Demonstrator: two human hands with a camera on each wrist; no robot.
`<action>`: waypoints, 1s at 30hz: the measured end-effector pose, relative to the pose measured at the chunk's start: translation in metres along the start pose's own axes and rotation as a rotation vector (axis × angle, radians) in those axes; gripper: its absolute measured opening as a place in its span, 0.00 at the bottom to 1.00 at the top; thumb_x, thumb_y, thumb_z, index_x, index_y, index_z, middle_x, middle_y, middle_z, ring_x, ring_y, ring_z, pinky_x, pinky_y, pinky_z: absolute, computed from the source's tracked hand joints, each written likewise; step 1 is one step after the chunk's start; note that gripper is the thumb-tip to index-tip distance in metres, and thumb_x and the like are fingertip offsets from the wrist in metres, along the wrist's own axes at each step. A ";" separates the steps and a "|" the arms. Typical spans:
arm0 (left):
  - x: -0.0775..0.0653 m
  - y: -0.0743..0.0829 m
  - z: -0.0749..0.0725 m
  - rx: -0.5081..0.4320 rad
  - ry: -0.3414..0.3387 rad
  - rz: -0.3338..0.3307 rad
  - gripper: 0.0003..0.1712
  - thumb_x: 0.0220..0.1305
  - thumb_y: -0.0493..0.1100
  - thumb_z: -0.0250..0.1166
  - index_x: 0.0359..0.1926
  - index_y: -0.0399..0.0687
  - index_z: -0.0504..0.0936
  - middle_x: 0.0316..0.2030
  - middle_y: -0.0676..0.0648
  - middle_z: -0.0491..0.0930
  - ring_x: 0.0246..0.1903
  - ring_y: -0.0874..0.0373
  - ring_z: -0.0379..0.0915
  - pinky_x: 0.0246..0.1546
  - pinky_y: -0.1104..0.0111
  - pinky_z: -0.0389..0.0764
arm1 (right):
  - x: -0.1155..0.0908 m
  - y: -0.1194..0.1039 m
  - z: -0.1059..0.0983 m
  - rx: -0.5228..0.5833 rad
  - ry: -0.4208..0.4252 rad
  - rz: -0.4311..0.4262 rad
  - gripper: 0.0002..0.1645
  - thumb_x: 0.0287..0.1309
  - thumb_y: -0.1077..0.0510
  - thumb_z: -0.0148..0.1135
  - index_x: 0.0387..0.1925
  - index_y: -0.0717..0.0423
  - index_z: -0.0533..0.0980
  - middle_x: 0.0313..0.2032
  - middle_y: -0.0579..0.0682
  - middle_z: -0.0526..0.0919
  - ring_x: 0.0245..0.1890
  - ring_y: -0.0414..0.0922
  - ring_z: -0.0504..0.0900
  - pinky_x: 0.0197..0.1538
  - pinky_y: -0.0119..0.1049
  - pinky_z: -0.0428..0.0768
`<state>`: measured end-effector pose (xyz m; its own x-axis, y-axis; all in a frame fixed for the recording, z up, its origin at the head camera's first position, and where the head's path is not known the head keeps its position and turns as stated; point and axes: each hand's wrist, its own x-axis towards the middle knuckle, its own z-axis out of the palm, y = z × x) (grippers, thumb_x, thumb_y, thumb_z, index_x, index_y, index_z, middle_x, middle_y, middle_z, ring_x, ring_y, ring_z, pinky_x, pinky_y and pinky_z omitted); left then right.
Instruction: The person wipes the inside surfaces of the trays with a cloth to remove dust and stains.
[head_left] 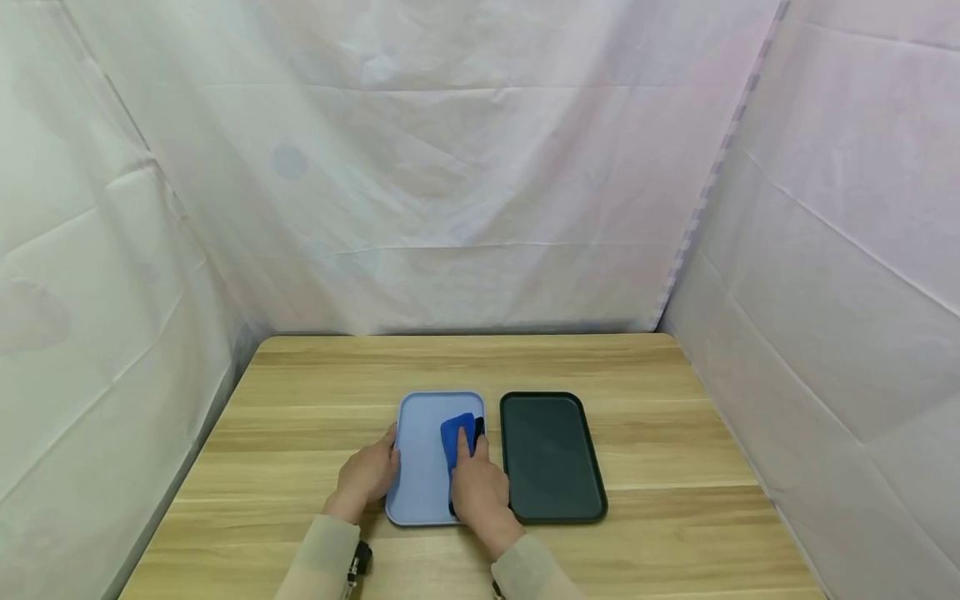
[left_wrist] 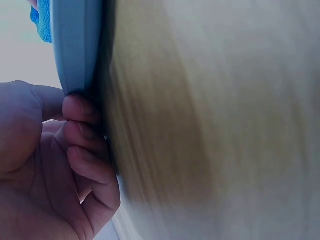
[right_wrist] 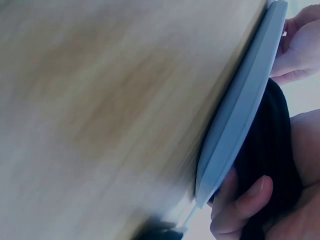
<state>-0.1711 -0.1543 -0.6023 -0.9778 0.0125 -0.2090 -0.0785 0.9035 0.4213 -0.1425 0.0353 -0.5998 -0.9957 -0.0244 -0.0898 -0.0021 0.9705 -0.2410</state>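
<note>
A light blue tray (head_left: pixel 417 487) lies on the wooden table, left of a dark green tray (head_left: pixel 551 458). My left hand (head_left: pixel 369 473) holds its left edge, the thumb over the rim and curled fingertips against the tray's side (left_wrist: pixel 77 45) in the left wrist view. On the right part of the tray, my right hand (head_left: pixel 480 490) grips a cloth (head_left: pixel 457 427), blue with a black part, with the index finger stretched along it. Close up in the right wrist view, the black part (right_wrist: pixel 267 125) lies under the palm by the tray rim, with fingers curled at it.
The dark green tray stands just right of the blue one, with a narrow gap between them. Wooden table top (head_left: pixel 675 467) surrounds both trays. White sheeting (head_left: pixel 465 183) hangs behind the table and along both sides.
</note>
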 end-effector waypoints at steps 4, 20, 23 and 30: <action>0.001 -0.001 0.000 0.007 -0.003 0.003 0.32 0.72 0.48 0.50 0.73 0.45 0.59 0.59 0.35 0.76 0.41 0.47 0.80 0.36 0.52 0.78 | 0.005 -0.005 0.002 0.003 0.004 0.013 0.40 0.67 0.46 0.55 0.75 0.41 0.52 0.68 0.62 0.61 0.10 0.46 0.67 0.14 0.39 0.63; 0.001 -0.002 0.003 0.017 -0.003 0.012 0.32 0.72 0.48 0.50 0.73 0.44 0.59 0.59 0.36 0.75 0.43 0.47 0.81 0.37 0.52 0.79 | 0.022 -0.014 0.004 0.062 0.004 0.062 0.40 0.68 0.47 0.53 0.76 0.44 0.50 0.68 0.64 0.60 0.10 0.46 0.67 0.14 0.41 0.64; 0.001 -0.003 0.003 0.023 0.002 0.013 0.32 0.72 0.48 0.50 0.73 0.45 0.59 0.60 0.36 0.75 0.47 0.44 0.80 0.39 0.51 0.79 | 0.027 -0.015 0.003 0.075 0.000 0.061 0.40 0.68 0.47 0.53 0.76 0.45 0.49 0.67 0.64 0.60 0.10 0.46 0.66 0.14 0.40 0.63; 0.002 -0.003 0.003 0.028 0.003 0.010 0.31 0.72 0.48 0.50 0.73 0.46 0.60 0.59 0.36 0.76 0.41 0.48 0.80 0.35 0.53 0.79 | 0.040 -0.015 0.004 0.113 -0.010 0.063 0.40 0.69 0.48 0.53 0.76 0.47 0.49 0.67 0.65 0.59 0.12 0.46 0.68 0.15 0.41 0.65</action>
<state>-0.1725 -0.1557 -0.6068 -0.9791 0.0204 -0.2025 -0.0634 0.9148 0.3988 -0.1822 0.0187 -0.6036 -0.9925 0.0331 -0.1180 0.0719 0.9370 -0.3420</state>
